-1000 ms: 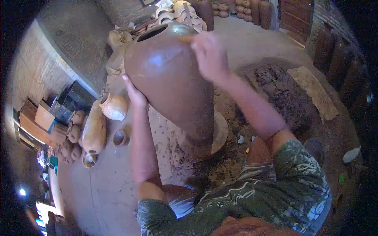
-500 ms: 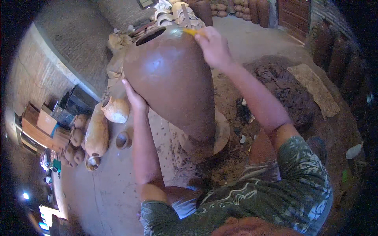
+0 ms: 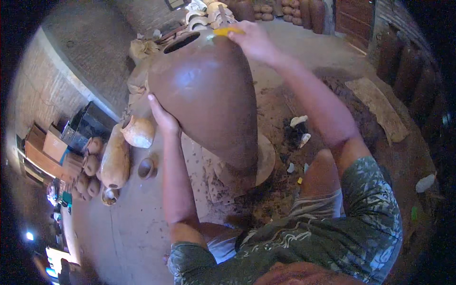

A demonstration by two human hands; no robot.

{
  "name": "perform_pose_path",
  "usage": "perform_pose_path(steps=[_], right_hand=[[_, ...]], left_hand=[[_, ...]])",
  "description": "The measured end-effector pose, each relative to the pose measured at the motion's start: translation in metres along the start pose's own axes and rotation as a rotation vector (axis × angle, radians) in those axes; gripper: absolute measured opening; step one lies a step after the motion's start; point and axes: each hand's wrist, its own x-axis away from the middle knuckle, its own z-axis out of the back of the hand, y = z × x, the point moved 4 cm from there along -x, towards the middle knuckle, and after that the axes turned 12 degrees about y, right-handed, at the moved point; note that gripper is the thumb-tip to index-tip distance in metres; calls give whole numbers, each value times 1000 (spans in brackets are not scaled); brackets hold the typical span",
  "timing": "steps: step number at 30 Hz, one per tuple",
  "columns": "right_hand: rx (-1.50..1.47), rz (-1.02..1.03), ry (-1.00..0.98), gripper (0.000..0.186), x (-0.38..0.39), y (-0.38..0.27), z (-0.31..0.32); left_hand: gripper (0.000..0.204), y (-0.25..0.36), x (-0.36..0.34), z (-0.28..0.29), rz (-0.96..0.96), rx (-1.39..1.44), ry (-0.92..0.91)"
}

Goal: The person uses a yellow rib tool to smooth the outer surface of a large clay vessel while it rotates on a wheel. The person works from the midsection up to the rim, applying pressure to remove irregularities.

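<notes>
A tall brown clay jar (image 3: 204,99) stands in front of me, wide at the shoulder and narrowing to its foot. Its round mouth opens at the upper left. Under the foot shows part of a round pale board (image 3: 266,159). My left hand (image 3: 165,118) lies flat against the jar's left side, thumb pointing up, with the other fingers partly hidden behind the wall. In my right hand (image 3: 251,40) is a flat yellow scraper (image 3: 229,31), held against the jar's shoulder just right of the mouth. Wet shine marks the clay beside it.
On the left floor lie a long pale jar (image 3: 115,159), a round pot (image 3: 137,131) and a small brown pot (image 3: 147,168). A heap of dark clay (image 3: 339,92) and a plank (image 3: 377,109) lie to the right. Tall jars (image 3: 399,61) line the right wall.
My right hand has moved slightly up and left with the yellow scraper, nearer the jar's mouth. The scraper now shows more of its flat side. My left hand keeps its place.
</notes>
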Motion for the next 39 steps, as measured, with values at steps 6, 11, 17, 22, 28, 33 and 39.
perform_pose_path(steps=[6, 11, 17, 22, 28, 33, 39], right_hand=[[-77, 599, 55, 16, 97, -80, -6], [-153, 448, 14, 17, 101, -60, 10], [-185, -30, 21, 33, 19, 30, 4], [-70, 74, 2, 31, 21, 28, -10], [-233, 465, 81, 27, 59, -15, 6], [-198, -12, 69, 28, -5, 54, -10], [-53, 479, 327, 24, 75, -57, -12]], left_hand=[[70, 0, -1, 15, -46, -63, 39], [80, 11, -3, 19, -31, -132, 83], [84, -2, -19, 18, 35, -36, -21], [80, -1, -15, 10, 39, 3, -92], [76, 5, -15, 17, -1, -35, -70], [68, -4, -6, 3, -17, 38, -27], [73, 9, 2, 11, 44, -6, -45]])
